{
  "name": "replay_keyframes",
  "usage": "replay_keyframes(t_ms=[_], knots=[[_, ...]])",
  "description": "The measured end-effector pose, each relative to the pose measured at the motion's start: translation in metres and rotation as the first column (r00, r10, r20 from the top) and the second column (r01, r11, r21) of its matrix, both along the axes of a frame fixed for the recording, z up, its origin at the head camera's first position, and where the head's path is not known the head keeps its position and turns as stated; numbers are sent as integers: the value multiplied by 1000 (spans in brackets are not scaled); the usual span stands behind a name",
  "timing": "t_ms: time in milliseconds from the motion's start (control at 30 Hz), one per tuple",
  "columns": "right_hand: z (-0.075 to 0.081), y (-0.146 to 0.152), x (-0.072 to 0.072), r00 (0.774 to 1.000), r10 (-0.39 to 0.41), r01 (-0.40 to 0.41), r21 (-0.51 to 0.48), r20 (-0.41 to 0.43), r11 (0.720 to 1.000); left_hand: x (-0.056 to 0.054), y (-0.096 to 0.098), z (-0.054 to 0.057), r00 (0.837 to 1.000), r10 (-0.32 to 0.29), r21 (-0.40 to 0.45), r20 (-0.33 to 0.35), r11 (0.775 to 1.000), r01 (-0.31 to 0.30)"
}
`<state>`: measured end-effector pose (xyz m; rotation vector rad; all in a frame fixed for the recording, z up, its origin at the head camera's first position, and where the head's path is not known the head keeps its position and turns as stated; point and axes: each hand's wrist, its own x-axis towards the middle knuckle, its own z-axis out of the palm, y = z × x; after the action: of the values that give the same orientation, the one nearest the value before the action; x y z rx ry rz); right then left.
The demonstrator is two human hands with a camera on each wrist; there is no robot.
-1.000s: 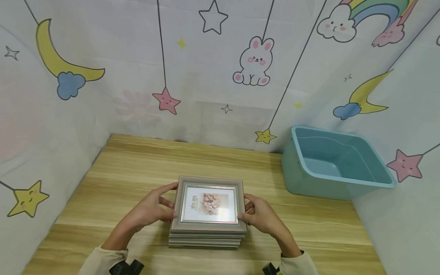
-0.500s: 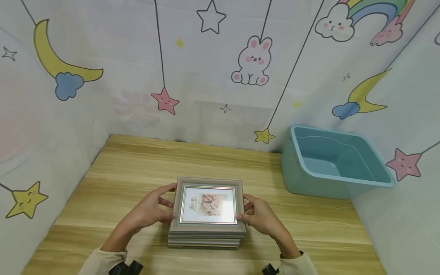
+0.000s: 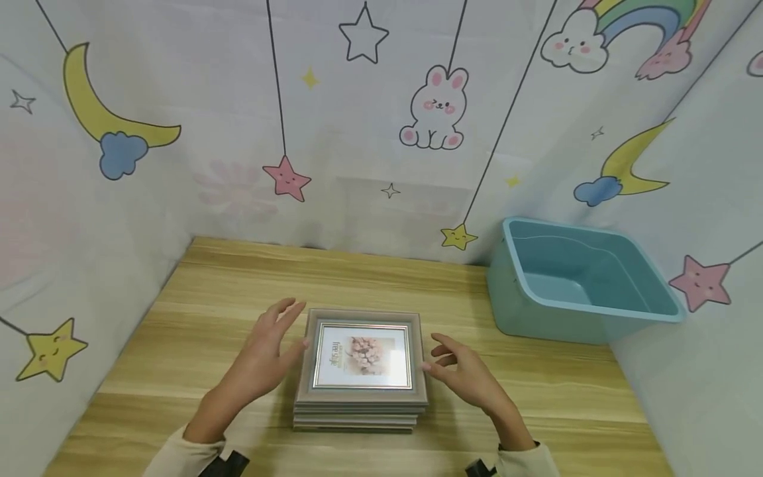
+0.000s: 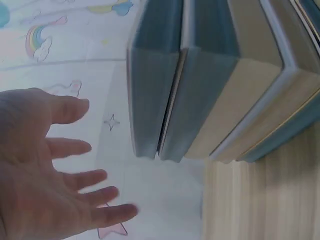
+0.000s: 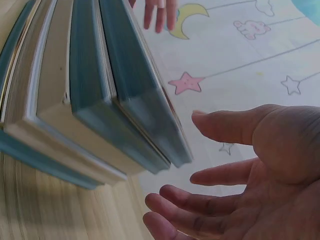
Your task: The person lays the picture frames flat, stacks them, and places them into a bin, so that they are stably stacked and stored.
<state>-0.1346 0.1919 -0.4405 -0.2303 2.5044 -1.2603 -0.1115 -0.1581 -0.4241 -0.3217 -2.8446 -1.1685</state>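
Note:
A stack of several picture frames [image 3: 362, 392] stands on the wooden table, seen edge-on in both wrist views. The top frame is grey-beige with a silver inner border and a printed card of pink flowers behind its glass. My left hand [image 3: 262, 358] hovers at the stack's left side, its fingers spread and holding nothing. In the left wrist view that hand [image 4: 55, 170] is apart from the frames [image 4: 200, 90]. On the other side my right hand [image 3: 467, 374] is raised beside the stack with loosely bent fingers; in the right wrist view this hand [image 5: 240, 180] grips nothing.
A light blue plastic bin [image 3: 587, 278] stands at the back right of the table [image 3: 238, 278], and no contents show in it. White cloth [image 3: 226, 119] printed with stars, moons and a rabbit rises behind and along both sides.
Both hands held the top frame's sides earlier. Now they have let go and lifted slightly away, the left with its fingers spreading. The stack stays in place.

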Motion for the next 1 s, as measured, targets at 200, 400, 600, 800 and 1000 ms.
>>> replay_keyframes(t_ms=[200, 400, 600, 800, 1000], knots=[[0, 17, -2, 999, -36, 36, -21, -13, 999, -6, 27, -10, 947, -264, -354, -181, 916, 188], [7, 37, -3, 996, -28, 24, -52, -87, 998, -14, 44, -24, 874, -454, -540, -176, 787, 300], [21, 67, -8, 851, -129, 69, -135, -509, 988, -18, 45, -33, 866, -475, -569, -158, 760, 313], [30, 116, -30, 616, -169, 247, -15, -770, 969, -19, 44, -37, 861, -472, -594, -190, 753, 282], [24, 175, -49, 668, -143, 379, 168, -731, 910, -18, 44, -38, 860, -471, -601, -198, 751, 273]])
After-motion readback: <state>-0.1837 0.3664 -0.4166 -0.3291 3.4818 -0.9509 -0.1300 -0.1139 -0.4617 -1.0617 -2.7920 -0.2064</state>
